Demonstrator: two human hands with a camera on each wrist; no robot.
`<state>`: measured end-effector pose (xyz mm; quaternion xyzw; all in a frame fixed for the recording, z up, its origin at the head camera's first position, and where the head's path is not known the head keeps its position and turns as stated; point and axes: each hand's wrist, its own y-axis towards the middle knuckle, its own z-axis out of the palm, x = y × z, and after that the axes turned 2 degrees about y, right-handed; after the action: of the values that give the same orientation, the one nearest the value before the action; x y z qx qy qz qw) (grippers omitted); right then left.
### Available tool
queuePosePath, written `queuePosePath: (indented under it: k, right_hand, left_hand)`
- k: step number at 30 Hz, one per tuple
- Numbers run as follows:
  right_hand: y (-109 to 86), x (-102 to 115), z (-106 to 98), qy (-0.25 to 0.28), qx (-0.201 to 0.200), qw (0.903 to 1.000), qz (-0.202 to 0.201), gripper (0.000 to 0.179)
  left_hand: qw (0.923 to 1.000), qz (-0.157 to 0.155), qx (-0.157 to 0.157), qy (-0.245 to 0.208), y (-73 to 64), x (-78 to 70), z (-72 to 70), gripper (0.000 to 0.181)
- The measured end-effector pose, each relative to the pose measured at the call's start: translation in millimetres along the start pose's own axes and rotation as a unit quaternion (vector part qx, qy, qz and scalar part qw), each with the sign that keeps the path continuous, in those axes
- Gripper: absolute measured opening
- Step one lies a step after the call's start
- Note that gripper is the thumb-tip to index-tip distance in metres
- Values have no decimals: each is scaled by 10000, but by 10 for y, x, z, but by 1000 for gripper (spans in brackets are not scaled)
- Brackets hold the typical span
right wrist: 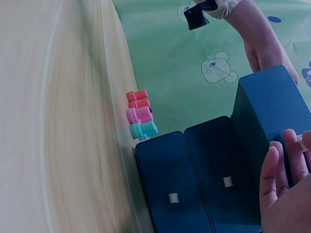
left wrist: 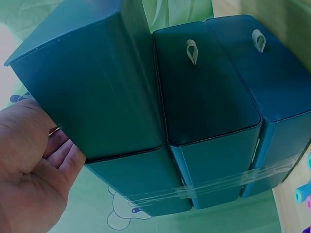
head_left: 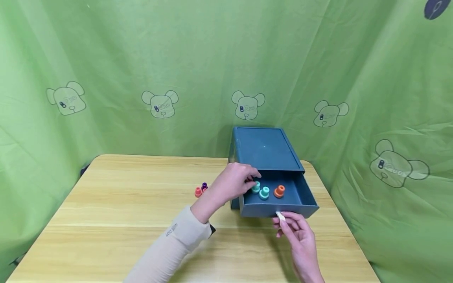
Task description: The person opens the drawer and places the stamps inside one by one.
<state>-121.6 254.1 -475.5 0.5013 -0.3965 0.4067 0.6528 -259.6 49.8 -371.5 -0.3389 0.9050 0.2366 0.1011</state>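
The dark blue drawer (head_left: 279,210) at the top of the cabinet (head_left: 263,149) is pulled out. Its white pull tab (head_left: 280,216) is pinched by my right hand (head_left: 299,237) between thumb and fingers. My left hand (head_left: 235,181) reaches over the drawer's left wall, thumb and forefinger spread apart above a teal stepped peg (head_left: 256,187); its other fingers are partly hidden. Beside that peg stand another teal peg (head_left: 264,193) and an orange peg (head_left: 279,191). In the left wrist view, the drawer wall (left wrist: 92,92) hides the fingertips of the left hand (left wrist: 34,165).
Several pegs lie on the wooden table (head_left: 141,188) left of the cabinet, among them a coral peg (head_left: 198,192) and a purple one (head_left: 204,186). Two lower drawers (right wrist: 167,174) with white tabs are closed. A green curtain (head_left: 198,59) hangs behind.
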Motion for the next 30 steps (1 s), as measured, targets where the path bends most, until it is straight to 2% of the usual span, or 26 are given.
queuePosePath:
  k: [4,7,10,14,16,18,21,26,30]
  right_hand:
    - [-2,-7,5,12,13,10000,-9,19]
    - [-3,-8,10,-32,-19,10000,28,19]
    - [-3,-6,13,-80,-61,9999,88,19]
    - [-2,-2,16,-104,-82,9998,132,19]
    - [-3,-1,17,-99,-70,9998,128,19]
    - [-4,-1,18,-86,-52,9999,118,19]
    - [-5,-1,19,-116,-62,9998,142,19]
    - [1,1,14,-199,-111,9995,201,19]
    - [2,1,-3,-142,-107,9997,186,20]
  left_hand:
    - [9996,41,-76,-250,-26,29,9,23]
    - [9982,179,-260,-517,-43,71,18,23]
    - [9936,412,-664,-814,-59,122,18,23]
    - [9829,576,-1427,-1011,-58,198,-5,25]
    - [9783,441,-1735,-1040,-49,245,-16,26]
    - [9755,198,-1916,-1062,-38,298,-19,29]
    - [9753,-199,-1919,-1076,-18,390,1,33]
    - [9768,-729,-1518,-1320,-1,540,87,42]
    - [9696,-1112,-1241,-1794,8,615,171,46]
